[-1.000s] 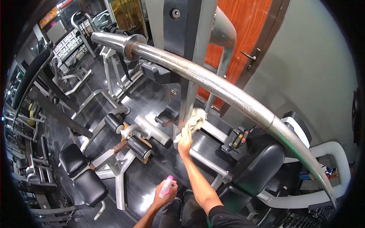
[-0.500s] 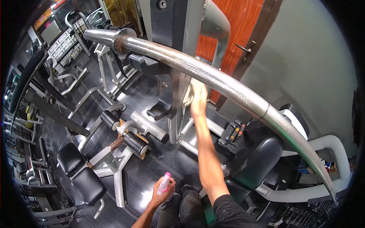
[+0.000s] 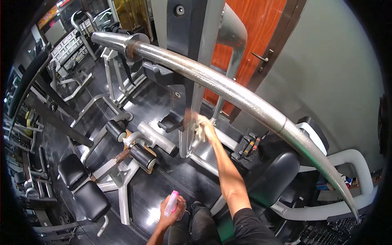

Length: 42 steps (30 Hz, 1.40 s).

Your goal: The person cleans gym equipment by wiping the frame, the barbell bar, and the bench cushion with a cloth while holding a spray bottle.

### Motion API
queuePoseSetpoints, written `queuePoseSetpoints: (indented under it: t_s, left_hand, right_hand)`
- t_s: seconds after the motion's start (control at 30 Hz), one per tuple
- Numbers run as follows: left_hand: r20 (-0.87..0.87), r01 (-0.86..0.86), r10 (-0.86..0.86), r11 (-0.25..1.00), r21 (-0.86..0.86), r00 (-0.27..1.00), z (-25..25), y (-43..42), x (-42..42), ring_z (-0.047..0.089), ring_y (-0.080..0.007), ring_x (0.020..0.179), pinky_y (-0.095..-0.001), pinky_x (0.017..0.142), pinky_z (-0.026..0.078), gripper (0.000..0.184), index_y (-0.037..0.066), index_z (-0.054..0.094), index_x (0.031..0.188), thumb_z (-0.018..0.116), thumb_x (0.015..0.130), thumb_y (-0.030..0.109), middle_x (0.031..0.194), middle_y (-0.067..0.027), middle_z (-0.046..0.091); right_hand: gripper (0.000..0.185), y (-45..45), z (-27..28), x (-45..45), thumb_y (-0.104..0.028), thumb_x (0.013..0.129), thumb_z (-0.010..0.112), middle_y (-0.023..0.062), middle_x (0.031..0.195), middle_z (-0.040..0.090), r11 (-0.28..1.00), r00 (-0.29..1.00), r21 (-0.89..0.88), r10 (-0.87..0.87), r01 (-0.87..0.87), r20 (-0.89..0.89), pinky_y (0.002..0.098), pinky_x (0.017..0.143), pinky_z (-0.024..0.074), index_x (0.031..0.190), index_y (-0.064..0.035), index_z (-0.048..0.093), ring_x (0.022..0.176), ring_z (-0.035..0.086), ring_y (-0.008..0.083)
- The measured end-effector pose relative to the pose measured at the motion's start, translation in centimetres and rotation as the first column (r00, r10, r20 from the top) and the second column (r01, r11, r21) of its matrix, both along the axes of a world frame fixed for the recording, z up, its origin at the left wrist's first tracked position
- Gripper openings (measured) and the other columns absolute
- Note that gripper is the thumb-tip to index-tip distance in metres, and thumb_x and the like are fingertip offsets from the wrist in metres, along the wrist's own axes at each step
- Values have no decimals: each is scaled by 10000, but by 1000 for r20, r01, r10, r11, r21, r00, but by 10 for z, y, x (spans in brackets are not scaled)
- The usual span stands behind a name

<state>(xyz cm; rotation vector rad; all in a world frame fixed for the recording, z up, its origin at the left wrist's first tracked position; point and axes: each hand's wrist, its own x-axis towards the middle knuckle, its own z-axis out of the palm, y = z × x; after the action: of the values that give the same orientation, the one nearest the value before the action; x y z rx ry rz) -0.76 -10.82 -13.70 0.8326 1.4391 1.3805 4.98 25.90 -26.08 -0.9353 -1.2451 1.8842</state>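
Observation:
In the head view, my left hand (image 3: 165, 217) is closed around a small clear spray bottle (image 3: 171, 206) with a pink top, held low in front of my legs. My right arm reaches forward beneath the bar. The right hand (image 3: 207, 127), partly blurred, is closed on a pale cloth (image 3: 198, 132) at the lower part of the silver upright post (image 3: 197, 94). Whether the cloth presses flat on the metal cannot be made out. Above the hand, a knurled steel barbell (image 3: 228, 86) crosses the view, with black rack hooks (image 3: 169, 123) left of the post.
A padded black bench (image 3: 92, 200) with foam rollers (image 3: 143, 156) stands to the left. At the right are a black seat pad (image 3: 275, 179) and a curved grey frame (image 3: 355, 159). A small black stand with banded handles (image 3: 250, 147) sits near the wall and wooden door (image 3: 261, 24).
My right hand has moved down along the post with the cloth. The left hand with the spray bottle sits slightly lower in view, and the camera has shifted a little.

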Motion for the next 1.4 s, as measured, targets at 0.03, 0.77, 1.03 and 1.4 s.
queuePoseSetpoints:
  t_s: [0.03,0.77,1.03,1.4]
  left_hand:
    - [-2,2,-2,1000,-9,1000,1,-2,2,568,-116,701,-260,621,472,111,28,515,876,614,830,44,838,-81,598]
    - [28,137,-138,989,47,990,-4,-8,18,554,-93,664,-231,604,464,87,-5,543,870,598,803,-16,811,-71,609]
    - [-1,140,-140,990,-4,990,-7,-26,-12,540,-74,618,-223,556,455,98,9,539,886,605,815,6,807,-61,613]
    - [-40,213,-214,976,-45,976,-28,-48,-56,553,-85,608,-234,552,449,86,22,557,880,611,814,32,773,-42,613]
  right_hand:
    - [406,3,41,0,-53,829,343,103,1070,599,991,999,135,-27,24,21,312,896,435,1181,-35,545,997,557,180]
    - [496,-127,6,-22,65,820,400,179,1255,521,868,907,402,-384,291,175,291,865,450,1304,-32,452,1033,584,248]
    - [475,-120,56,-56,45,828,463,202,1307,475,644,801,551,-593,531,-78,319,1011,339,1301,-3,444,1238,441,272]
    - [552,-197,-92,-76,96,778,440,215,1262,472,705,713,688,-572,172,407,418,949,410,1287,-113,476,1156,477,372]
